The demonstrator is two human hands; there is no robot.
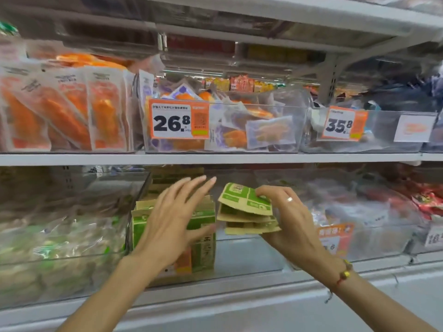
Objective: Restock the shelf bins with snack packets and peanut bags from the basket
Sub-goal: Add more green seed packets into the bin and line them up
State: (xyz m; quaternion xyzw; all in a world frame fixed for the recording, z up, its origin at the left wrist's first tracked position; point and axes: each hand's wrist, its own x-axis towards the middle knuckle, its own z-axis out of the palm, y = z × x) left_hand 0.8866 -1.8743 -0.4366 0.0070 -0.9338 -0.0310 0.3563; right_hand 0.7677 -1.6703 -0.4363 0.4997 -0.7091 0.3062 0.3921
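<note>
The small stack of flat green-and-tan paper packets point(247, 209) is held in the right hand point(291, 221), above the open right part of the clear plastic bin point(251, 257) in the middle of the lower shelf. The fingers curl over the stack's top edge while the thumb side supports it from below, so the packets are pinched between them, tilted with their faces up and to the left. A silver ring point(289, 199) sits on one finger, and a beaded red-and-yellow bracelet point(344, 274) circles the wrist.

The left hand point(172, 219) is spread, fingers straight and slightly fanned, its palm against or just in front of the upright row of matching green-and-tan packets point(203, 221) standing in the left part of the same bin; actual contact is hard to confirm from this angle.

Left of that bin, another clear bin point(72, 236) holds pale greenish bags. On the upper shelf stand orange-and-white pouches point(64, 111), a clear bin of small purple-and-orange sachets point(239, 125) with an orange price tag reading 26.8 point(178, 119), and a second tag reading 35.8 point(342, 124).
</note>
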